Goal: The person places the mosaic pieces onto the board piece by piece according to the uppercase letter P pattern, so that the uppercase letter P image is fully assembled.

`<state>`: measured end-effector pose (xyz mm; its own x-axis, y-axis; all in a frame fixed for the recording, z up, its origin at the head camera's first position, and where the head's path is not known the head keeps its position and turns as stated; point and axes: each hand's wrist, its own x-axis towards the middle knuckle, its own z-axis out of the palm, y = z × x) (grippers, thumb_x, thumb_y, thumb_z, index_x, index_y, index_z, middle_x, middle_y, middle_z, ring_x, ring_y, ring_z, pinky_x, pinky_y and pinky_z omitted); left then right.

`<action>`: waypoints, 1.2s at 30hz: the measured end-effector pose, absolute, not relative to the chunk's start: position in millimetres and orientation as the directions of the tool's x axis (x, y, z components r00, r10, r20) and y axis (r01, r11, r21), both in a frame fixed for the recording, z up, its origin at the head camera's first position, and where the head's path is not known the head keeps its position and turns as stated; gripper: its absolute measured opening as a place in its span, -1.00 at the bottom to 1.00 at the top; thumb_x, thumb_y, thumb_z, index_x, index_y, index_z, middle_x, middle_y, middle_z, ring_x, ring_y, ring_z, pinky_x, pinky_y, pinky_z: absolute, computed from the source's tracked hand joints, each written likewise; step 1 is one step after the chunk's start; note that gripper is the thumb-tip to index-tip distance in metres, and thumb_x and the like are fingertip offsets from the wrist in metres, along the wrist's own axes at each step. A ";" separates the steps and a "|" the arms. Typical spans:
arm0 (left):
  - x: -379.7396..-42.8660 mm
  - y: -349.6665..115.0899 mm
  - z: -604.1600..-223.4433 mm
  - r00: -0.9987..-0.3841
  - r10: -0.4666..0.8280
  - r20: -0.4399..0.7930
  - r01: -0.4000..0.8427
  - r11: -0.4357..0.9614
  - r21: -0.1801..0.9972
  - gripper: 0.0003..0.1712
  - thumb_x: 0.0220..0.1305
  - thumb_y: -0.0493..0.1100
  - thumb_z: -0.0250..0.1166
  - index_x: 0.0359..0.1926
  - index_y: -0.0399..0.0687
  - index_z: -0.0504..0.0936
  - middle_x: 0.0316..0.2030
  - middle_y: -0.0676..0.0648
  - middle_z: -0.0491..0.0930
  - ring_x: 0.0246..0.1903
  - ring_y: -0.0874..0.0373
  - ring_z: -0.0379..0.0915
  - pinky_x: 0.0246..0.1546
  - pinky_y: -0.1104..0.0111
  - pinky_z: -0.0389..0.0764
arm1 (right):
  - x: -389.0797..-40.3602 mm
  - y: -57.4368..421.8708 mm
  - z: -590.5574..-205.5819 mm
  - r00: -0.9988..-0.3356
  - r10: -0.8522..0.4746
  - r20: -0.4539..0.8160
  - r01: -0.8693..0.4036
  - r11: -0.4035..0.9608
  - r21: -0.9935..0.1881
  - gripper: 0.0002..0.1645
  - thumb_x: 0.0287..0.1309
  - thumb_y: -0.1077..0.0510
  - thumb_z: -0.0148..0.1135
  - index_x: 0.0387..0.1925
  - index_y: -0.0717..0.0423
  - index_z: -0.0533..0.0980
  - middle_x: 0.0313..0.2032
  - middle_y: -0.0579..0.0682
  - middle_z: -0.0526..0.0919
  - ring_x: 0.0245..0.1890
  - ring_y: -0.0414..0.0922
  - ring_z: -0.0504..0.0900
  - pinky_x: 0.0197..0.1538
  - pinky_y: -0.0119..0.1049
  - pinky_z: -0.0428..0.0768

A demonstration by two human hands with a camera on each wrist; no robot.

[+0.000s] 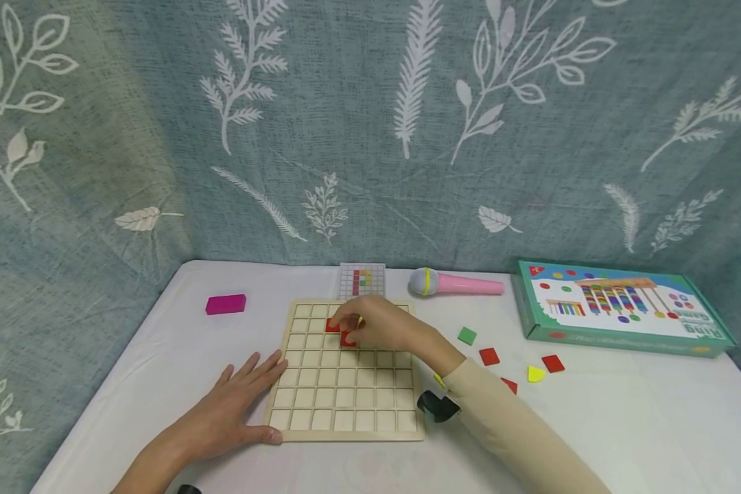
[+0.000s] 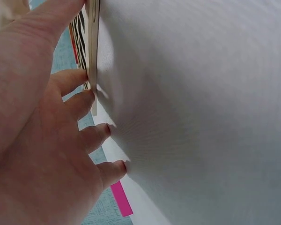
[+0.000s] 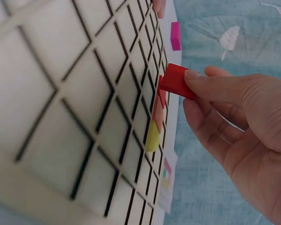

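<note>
My right hand (image 1: 383,322) pinches a red square tile (image 3: 177,79) between thumb and fingers, over the upper part of a wooden grid board (image 1: 352,436). Beside it a red tile (image 1: 331,326) sits in the grid. The right wrist view also shows a yellow piece (image 3: 152,137) on the board, near the red ones; from the head, the hand mostly covers it. My left hand (image 1: 231,408) lies spread on the white table, its thumb and some fingertips touching the board's left edge.
A pattern card (image 1: 377,274) lies behind the board, a pink toy microphone (image 1: 463,283) beside it. To the right are a green tile (image 1: 467,335), several red and yellow pieces, and a game box (image 1: 624,309). A magenta block (image 1: 226,304) stands at left.
</note>
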<state>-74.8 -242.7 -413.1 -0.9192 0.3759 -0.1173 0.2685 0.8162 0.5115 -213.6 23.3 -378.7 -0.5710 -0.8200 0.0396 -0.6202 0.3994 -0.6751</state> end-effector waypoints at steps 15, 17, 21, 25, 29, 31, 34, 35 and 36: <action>-75.0 -241.9 -412.0 -0.915 0.385 -0.121 0.271 0.808 0.524 0.24 -0.15 0.42 0.41 0.47 -0.12 0.22 0.48 -0.17 0.11 0.44 -0.36 -0.15 0.30 -0.36 -0.17 | -216.8 -7.0 -384.4 -0.603 -0.798 0.001 -0.582 0.439 -0.684 -0.70 0.14 0.39 0.32 -0.06 0.23 0.63 -0.33 0.02 0.68 -0.35 -0.24 0.60 -0.23 -0.50 0.55; -74.9 -241.7 -412.2 -0.915 0.385 -0.123 0.269 0.807 0.526 0.24 -0.16 0.42 0.41 0.47 -0.12 0.23 0.48 -0.17 0.11 0.44 -0.37 -0.15 0.30 -0.36 -0.17 | -216.5 -8.2 -386.7 -0.616 -0.787 -0.003 -0.572 0.451 -0.685 -0.71 0.14 0.40 0.33 -0.07 0.23 0.64 -0.33 0.03 0.68 -0.35 -0.24 0.60 -0.23 -0.51 0.55; -75.0 -241.9 -412.3 -0.915 0.384 -0.120 0.268 0.805 0.529 0.24 -0.16 0.42 0.41 0.46 -0.13 0.23 0.48 -0.18 0.11 0.44 -0.37 -0.16 0.30 -0.37 -0.17 | -216.6 -10.1 -390.8 -0.636 -0.772 0.012 -0.562 0.452 -0.693 -0.72 0.11 0.41 0.34 -0.10 0.24 0.65 -0.33 0.03 0.70 -0.34 -0.22 0.62 -0.22 -0.51 0.57; -74.9 -242.4 -412.7 -0.915 0.387 -0.114 0.274 0.804 0.528 0.24 -0.15 0.43 0.40 0.46 -0.13 0.23 0.48 -0.18 0.11 0.44 -0.38 -0.15 0.30 -0.36 -0.16 | -216.9 -11.1 -395.7 -0.653 -0.757 0.021 -0.562 0.466 -0.683 -0.75 0.12 0.40 0.34 -0.12 0.22 0.66 -0.32 0.03 0.72 -0.29 -0.18 0.65 -0.23 -0.49 0.57; -75.2 -242.8 -413.2 -0.915 0.389 -0.109 0.278 0.802 0.528 0.24 -0.16 0.43 0.40 0.46 -0.13 0.23 0.48 -0.18 0.11 0.44 -0.38 -0.15 0.30 -0.36 -0.16 | -217.0 -11.3 -399.1 -0.677 -0.736 0.014 -0.541 0.485 -0.687 -0.77 0.13 0.37 0.34 -0.14 0.19 0.66 -0.28 0.02 0.74 -0.25 -0.16 0.67 -0.21 -0.48 0.58; -75.3 -242.9 -413.6 -0.915 0.389 -0.110 0.278 0.803 0.527 0.24 -0.16 0.43 0.40 0.46 -0.13 0.23 0.48 -0.18 0.11 0.44 -0.38 -0.15 0.30 -0.36 -0.16 | -217.0 -11.6 -400.1 -0.684 -0.730 0.019 -0.536 0.485 -0.691 -0.78 0.13 0.37 0.35 -0.15 0.19 0.66 -0.28 0.02 0.74 -0.25 -0.17 0.68 -0.21 -0.49 0.58; -75.6 -242.8 -414.1 -0.915 0.388 -0.111 0.278 0.806 0.523 0.24 -0.16 0.43 0.40 0.46 -0.12 0.23 0.48 -0.18 0.11 0.44 -0.38 -0.14 0.30 -0.36 -0.16 | -216.8 -12.0 -401.5 -0.692 -0.722 0.029 -0.535 0.485 -0.691 -0.77 0.10 0.38 0.37 -0.16 0.19 0.67 -0.30 0.01 0.74 -0.27 -0.19 0.67 -0.22 -0.52 0.58; -75.7 -242.7 -414.2 -0.915 0.388 -0.110 0.279 0.806 0.522 0.24 -0.16 0.43 0.40 0.46 -0.12 0.23 0.48 -0.17 0.10 0.44 -0.38 -0.14 0.30 -0.36 -0.16 | -216.8 -12.1 -401.8 -0.695 -0.718 0.031 -0.534 0.487 -0.691 -0.77 0.10 0.39 0.37 -0.16 0.19 0.67 -0.30 0.01 0.74 -0.28 -0.19 0.67 -0.22 -0.52 0.58; -75.7 -242.7 -414.3 -0.915 0.388 -0.110 0.279 0.806 0.521 0.24 -0.16 0.43 0.40 0.46 -0.12 0.24 0.48 -0.17 0.10 0.44 -0.38 -0.13 0.30 -0.36 -0.16 | -216.8 -12.3 -402.5 -0.698 -0.715 0.031 -0.533 0.490 -0.689 -0.76 0.09 0.39 0.37 -0.17 0.19 0.67 -0.31 0.00 0.73 -0.29 -0.20 0.66 -0.23 -0.53 0.57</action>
